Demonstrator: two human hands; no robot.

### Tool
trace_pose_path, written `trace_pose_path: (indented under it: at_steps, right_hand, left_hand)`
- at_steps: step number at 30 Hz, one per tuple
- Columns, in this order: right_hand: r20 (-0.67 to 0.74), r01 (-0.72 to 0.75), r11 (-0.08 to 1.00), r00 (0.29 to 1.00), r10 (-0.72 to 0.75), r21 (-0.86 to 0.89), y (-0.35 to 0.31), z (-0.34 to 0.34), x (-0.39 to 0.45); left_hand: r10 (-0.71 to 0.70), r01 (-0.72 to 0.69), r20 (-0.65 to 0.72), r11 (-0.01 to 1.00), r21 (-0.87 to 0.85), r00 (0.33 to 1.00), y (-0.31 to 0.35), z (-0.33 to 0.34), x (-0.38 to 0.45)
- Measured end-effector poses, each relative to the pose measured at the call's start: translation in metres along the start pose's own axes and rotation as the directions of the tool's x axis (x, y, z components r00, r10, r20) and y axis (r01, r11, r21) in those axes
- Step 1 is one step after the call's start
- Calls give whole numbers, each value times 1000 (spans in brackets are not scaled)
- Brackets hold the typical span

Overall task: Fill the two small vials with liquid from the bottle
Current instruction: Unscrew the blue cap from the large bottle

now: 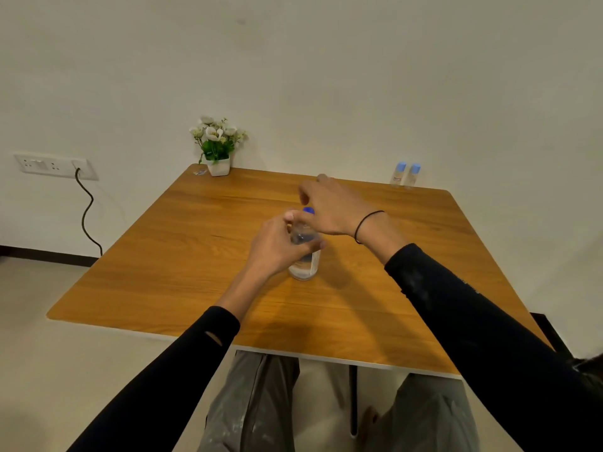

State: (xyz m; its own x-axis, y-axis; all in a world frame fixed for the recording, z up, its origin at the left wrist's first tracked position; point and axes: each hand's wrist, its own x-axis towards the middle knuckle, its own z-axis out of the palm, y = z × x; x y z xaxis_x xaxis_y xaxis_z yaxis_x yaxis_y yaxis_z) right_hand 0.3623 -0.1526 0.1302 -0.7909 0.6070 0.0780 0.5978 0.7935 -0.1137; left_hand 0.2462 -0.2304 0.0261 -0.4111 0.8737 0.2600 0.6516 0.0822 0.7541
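While the left hand [277, 246] is wrapping the upright bottle [305, 256] at mid-table, the right hand [329, 210] is reaching over its blue cap [308, 210].

Standing with its long axis vertical, the bottle is putting its cap right under the right fingers, which are curling loosely about it; whether they are pinching it I cannot tell. Clear liquid is showing inside. Both capped vials [405, 175] are standing side by side at the table's [163, 256] far right edge, well apart from both hands, nearer the right.

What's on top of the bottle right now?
A blue cap sits on the bottle, with the right hand over it. The left hand wraps the bottle's body. Whether the cap is loosened is hidden.
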Motion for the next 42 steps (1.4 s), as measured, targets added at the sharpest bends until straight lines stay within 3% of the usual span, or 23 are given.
trace_pose_path:
  at_steps: [2, 7, 12, 16, 18, 22, 27, 32, 36, 38, 42]
  right_hand:
    - [16, 25, 997, 1000, -24, -70, -4, 0, 2]
    - [161, 120, 992, 979, -125, 42, -1, -10, 2]
    - [24, 33, 997, 999, -32, -68, 1, -1, 4]
    - [112, 127, 992, 986, -126, 2, 0, -5, 6]
    - [140, 102, 993, 984, -110, 62, 0, -6, 5]
    - [49, 22, 996, 999, -17, -88, -1, 1, 7]
    - [105, 88, 996, 991, -88, 0, 2, 0, 6]
    - [-28, 13, 995, 999, -16, -96, 2, 5, 7]
    - [99, 116, 993, 988, -116, 13, 3, 0, 3]
    - [119, 95, 993, 988, -102, 66, 2, -1, 2]
    - [2, -4, 990, 1000, 4, -141, 0, 5, 5]
  left_hand:
    - [25, -25, 4, 1000, -19, 1000, 1, -1, 0]
    - [38, -37, 20, 998, -49, 999, 0, -4, 0]
    - [33, -32, 19, 999, -44, 999, -5, -1, -2]
    - [32, -30, 30, 998, -61, 999, -5, -2, -3]
    - [35, -33, 31, 998, -52, 999, -6, -2, -2]
    - [33, -30, 35, 997, -67, 999, -11, 0, -2]
    - [40, -37, 37, 997, -72, 999, -14, 1, 1]
    - [41, -37, 46, 996, -81, 998, -15, 2, 2]
    - [44, -40, 62, 997, -66, 997, -16, 1, 4]
    - [49, -45, 69, 996, -72, 996, -18, 2, 4]
    - [56, -52, 68, 997, -52, 996, -18, 1, 4]
